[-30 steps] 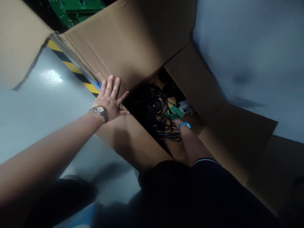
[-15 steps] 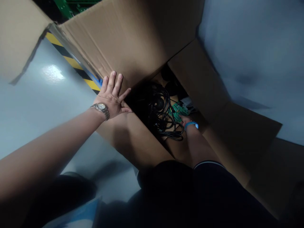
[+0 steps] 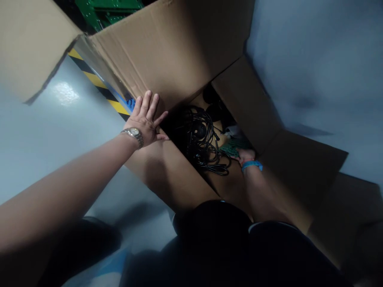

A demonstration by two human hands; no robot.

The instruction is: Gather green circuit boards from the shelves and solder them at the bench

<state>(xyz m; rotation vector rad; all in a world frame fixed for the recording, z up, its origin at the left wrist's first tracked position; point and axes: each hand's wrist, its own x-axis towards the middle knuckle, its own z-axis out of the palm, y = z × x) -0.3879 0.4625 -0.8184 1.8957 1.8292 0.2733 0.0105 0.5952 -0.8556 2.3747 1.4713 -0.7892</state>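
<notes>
A cardboard box [image 3: 167, 52] holds black cables [image 3: 200, 147] and a green circuit board [image 3: 230, 148].

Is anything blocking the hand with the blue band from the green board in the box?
No, nothing visible: the right hand is right at the green circuit board. The black cables lie beside it, not between.

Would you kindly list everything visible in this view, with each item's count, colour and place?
cardboard box: one, brown, open flaps, filling the centre
black cables: one coiled bundle, black, inside the box
circuit board: one, green, inside the box
green board: one, green, beyond the box at top
hazard tape: one strip, yellow and black, on the floor
floor: pale grey, around the box
wristwatch: one, silver, on left wrist
wristband: one, blue, on right wrist
left hand: one, splayed on the box's edge
right hand: one, inside the box beside the circuit board
</notes>
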